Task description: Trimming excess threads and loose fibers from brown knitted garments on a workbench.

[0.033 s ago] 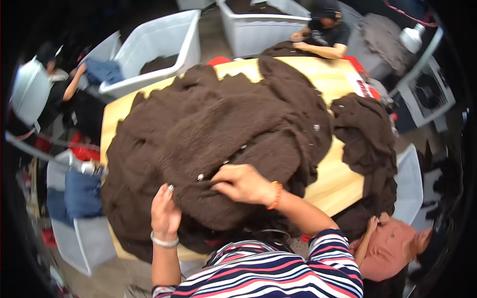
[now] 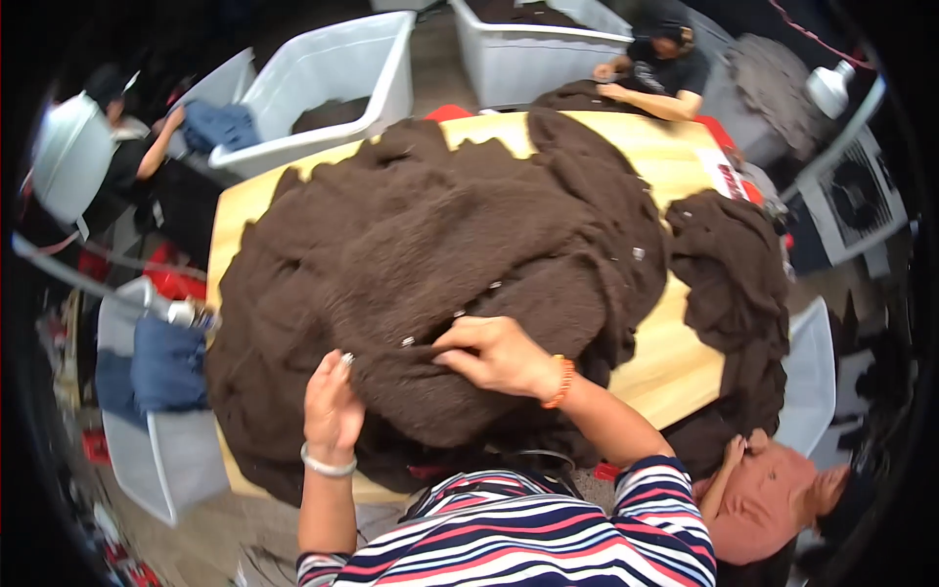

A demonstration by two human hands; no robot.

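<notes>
A large heap of dark brown, fuzzy knit fabric covers most of the table before me. Small pale spots, like buttons, are dotted along one folded edge. My right hand, an orange beaded band at its wrist, pinches that edge between thumb and fingers. At the near left of the heap, my left hand wears a pale bangle. Its fingers are pressed together at the end of the same edge. A small shiny white piece shows at its fingertips, too small to name. The fabric stretches between both hands.
The wooden table carries another brown garment on its right. Pale bins stand beyond, and another bin with blue cloth is at left. People work at far left, far right and near right.
The whole scene sits slightly farther right in the view. Both hands keep the same hold on the brown fabric, with hardly any other change.
</notes>
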